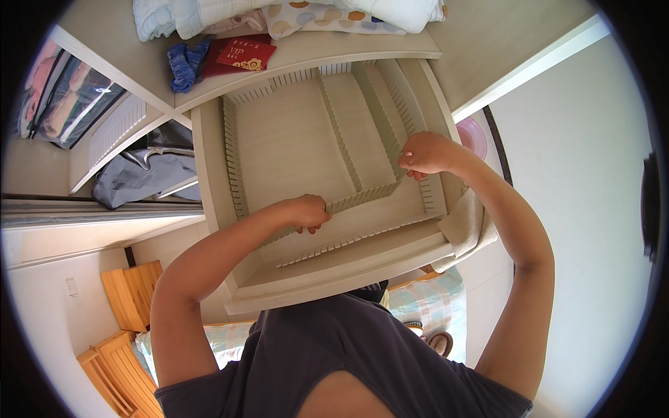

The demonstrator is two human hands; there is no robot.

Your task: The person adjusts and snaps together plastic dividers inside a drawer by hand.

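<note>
A pale drawer (217,174) is pulled out in front of me, with slotted plastic strips lining its inner walls. A notched crosswise divider (362,198) spans its near part, and two lengthwise dividers, a left one (339,132) and a right one (376,104), run from it toward the back. My left hand (306,212) is closed in a pinch on the crosswise divider, left of its middle. My right hand (426,153) is closed by the divider's right end, near the right lengthwise divider; its fingertips seem to grip the strip there.
A shelf above holds folded bedding (320,17), red card envelopes (244,54) and a blue cloth bundle (187,66). A beige cloth (465,223) hangs over the drawer's right front corner. A grey bag (146,171) lies in the left compartment. Behind the drawer's right side shows a pink basin (474,138).
</note>
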